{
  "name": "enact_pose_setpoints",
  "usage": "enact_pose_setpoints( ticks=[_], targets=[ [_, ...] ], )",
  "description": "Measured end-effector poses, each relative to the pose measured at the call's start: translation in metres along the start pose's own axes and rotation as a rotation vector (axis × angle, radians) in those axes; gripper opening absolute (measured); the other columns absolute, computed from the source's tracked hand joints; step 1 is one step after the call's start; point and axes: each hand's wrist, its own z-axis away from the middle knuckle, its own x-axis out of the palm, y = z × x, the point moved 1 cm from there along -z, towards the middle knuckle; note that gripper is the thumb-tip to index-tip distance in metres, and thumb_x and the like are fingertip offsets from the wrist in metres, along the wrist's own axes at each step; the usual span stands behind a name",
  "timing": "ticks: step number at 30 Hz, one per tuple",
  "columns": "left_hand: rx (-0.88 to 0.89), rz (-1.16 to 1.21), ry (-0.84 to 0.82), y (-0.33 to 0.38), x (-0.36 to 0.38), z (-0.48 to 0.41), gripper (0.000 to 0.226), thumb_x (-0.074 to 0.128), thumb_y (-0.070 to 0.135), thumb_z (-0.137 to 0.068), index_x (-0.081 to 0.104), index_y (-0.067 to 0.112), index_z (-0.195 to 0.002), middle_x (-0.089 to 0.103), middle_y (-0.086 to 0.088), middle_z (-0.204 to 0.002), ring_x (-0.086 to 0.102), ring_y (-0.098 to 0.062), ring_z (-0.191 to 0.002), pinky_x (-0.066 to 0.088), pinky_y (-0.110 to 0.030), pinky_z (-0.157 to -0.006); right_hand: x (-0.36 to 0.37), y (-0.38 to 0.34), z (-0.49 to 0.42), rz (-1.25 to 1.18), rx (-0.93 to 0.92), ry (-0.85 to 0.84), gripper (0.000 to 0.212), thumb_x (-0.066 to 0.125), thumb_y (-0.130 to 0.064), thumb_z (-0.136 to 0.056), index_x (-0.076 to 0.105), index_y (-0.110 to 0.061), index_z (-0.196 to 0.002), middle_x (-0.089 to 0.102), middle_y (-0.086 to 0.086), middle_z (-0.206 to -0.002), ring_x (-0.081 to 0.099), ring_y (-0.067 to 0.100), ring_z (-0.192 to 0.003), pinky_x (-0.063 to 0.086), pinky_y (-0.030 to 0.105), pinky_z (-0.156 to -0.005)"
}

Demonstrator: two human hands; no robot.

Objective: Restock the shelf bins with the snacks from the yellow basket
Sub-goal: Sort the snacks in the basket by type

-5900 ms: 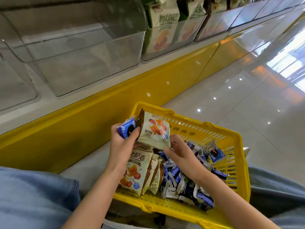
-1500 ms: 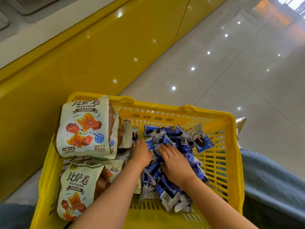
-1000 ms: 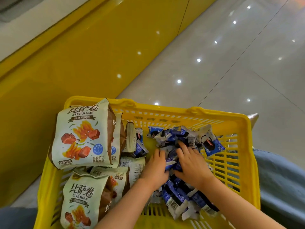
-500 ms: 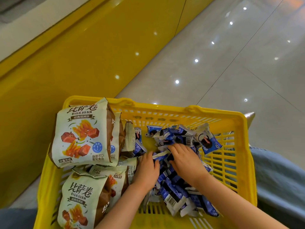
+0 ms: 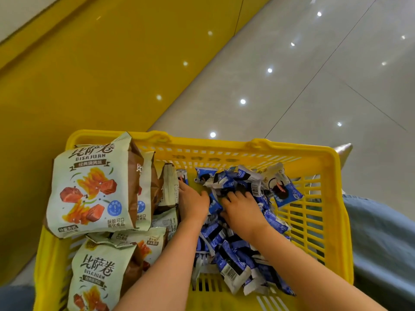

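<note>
Head view: left hand (image 5: 193,205) and right hand (image 5: 243,213) lie side by side in small blue packets (image 5: 233,264) heaped under them in the yellow basket (image 5: 224,145). Fingertips are buried, so the grip is unclear. The packets seem light, crinkly and slippery, best scooped in handfuls from below.

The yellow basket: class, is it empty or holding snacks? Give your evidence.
Holding snacks. The yellow basket contains beige Bisajuan bags on its left and a heap of small blue packets on its right.
</note>
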Motion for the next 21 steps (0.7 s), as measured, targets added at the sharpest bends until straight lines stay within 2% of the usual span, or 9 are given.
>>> enact_pose_setpoints(
  ticks=[3, 6, 7, 9, 11, 13, 16, 19, 21],
  targets=[
    [0.113, 0.051, -0.027, -0.004, 0.002, -0.002, 0.058, 0.050, 0.013, -0.091, 0.026, 0.007, -0.143, 0.029, -0.011, -0.147, 0.034, -0.029, -0.131, 0.033, -0.038, -0.105, 0.000, 0.002, 0.011, -0.068, -0.027, 0.069, 0.041, 0.035, -0.037, -0.099, 0.047, -0.009, -0.128, 0.048, 0.011, -0.130, 0.043, 0.028, -0.120, 0.030, 0.038, -0.100],
    [0.273, -0.054, -0.134, -0.012, 0.004, 0.005, 0.040, 0.045, 0.009, -0.093, 0.044, 0.014, -0.133, 0.045, -0.004, -0.135, 0.034, -0.023, -0.128, 0.029, -0.033, -0.103, -0.011, 0.001, 0.021, -0.089, -0.044, 0.303, 0.028, 0.062, -0.032, -0.087, 0.063, -0.011, -0.107, 0.064, 0.006, -0.101, 0.061, 0.026, -0.094, 0.046, 0.033, -0.080],
    [0.312, -0.053, -0.145, -0.014, 0.004, 0.008, 0.039, 0.045, 0.009, -0.093, 0.046, 0.015, -0.132, 0.045, -0.003, -0.134, 0.034, -0.022, -0.128, 0.029, -0.032, -0.102, -0.014, 0.003, 0.022, -0.059, -0.048, 0.420, 0.026, 0.072, -0.028, -0.079, 0.066, -0.012, -0.099, 0.065, 0.004, -0.092, 0.063, 0.024, -0.084, 0.047, 0.031, -0.074],
    [0.333, -0.042, -0.088, -0.017, 0.007, 0.013, 0.043, 0.048, 0.009, -0.093, 0.041, 0.014, -0.134, 0.036, -0.005, -0.138, 0.030, -0.024, -0.131, 0.029, -0.032, -0.103, -0.023, 0.005, 0.020, -0.018, -0.077, 0.611, 0.031, 0.075, -0.017, -0.070, 0.065, -0.012, -0.099, 0.066, 0.004, -0.089, 0.064, 0.024, -0.082, 0.041, 0.031, -0.077],
    [0.176, -0.040, -0.062, -0.014, 0.008, 0.016, 0.056, 0.050, 0.017, -0.093, 0.023, 0.013, -0.143, 0.015, -0.008, -0.150, 0.016, -0.031, -0.137, 0.027, -0.039, -0.107, -0.032, 0.007, 0.014, 0.023, -0.115, 0.684, 0.039, 0.068, -0.012, -0.072, 0.061, -0.010, -0.110, 0.067, 0.007, -0.100, 0.065, 0.026, -0.092, 0.042, 0.037, -0.088],
    [0.020, -0.031, -0.116, -0.012, 0.008, 0.013, 0.069, 0.050, 0.028, -0.093, 0.009, 0.012, -0.147, 0.002, -0.008, -0.155, 0.007, -0.035, -0.139, 0.026, -0.043, -0.108, -0.038, 0.006, 0.007, 0.065, -0.080, 0.556, 0.049, 0.070, -0.018, -0.074, 0.059, -0.010, -0.121, 0.063, 0.009, -0.117, 0.061, 0.028, -0.107, 0.045, 0.039, -0.096],
    [-0.036, 0.012, -0.132, -0.007, 0.006, 0.003, 0.074, 0.056, 0.033, -0.090, 0.015, 0.009, -0.146, 0.020, -0.012, -0.150, 0.020, -0.035, -0.137, 0.030, -0.043, -0.105, -0.035, 0.008, -0.007, 0.133, -0.003, 0.260, 0.058, 0.050, -0.033, -0.094, 0.030, -0.010, -0.144, 0.035, 0.015, -0.147, 0.037, 0.032, -0.132, 0.023, 0.042, -0.112],
    [0.072, 0.069, -0.120, -0.006, 0.006, 0.002, 0.054, 0.059, 0.028, -0.089, 0.037, 0.012, -0.136, 0.047, -0.009, -0.133, 0.035, -0.031, -0.126, 0.038, -0.039, -0.094, -0.032, 0.012, -0.015, 0.197, 0.048, 0.200, 0.051, 0.039, -0.035, -0.098, 0.029, -0.007, -0.140, 0.034, 0.014, -0.144, 0.036, 0.032, -0.128, 0.023, 0.041, -0.109],
    [0.212, -0.069, -0.165, -0.005, 0.008, 0.005, 0.054, 0.054, 0.026, -0.092, 0.033, 0.016, -0.140, 0.042, -0.005, -0.138, 0.029, -0.028, -0.129, 0.031, -0.042, -0.104, -0.032, 0.015, -0.016, 0.200, 0.062, 0.238, 0.040, 0.039, -0.025, -0.097, 0.037, -0.008, -0.133, 0.043, 0.012, -0.136, 0.041, 0.030, -0.123, 0.026, 0.039, -0.106]
  ],
)
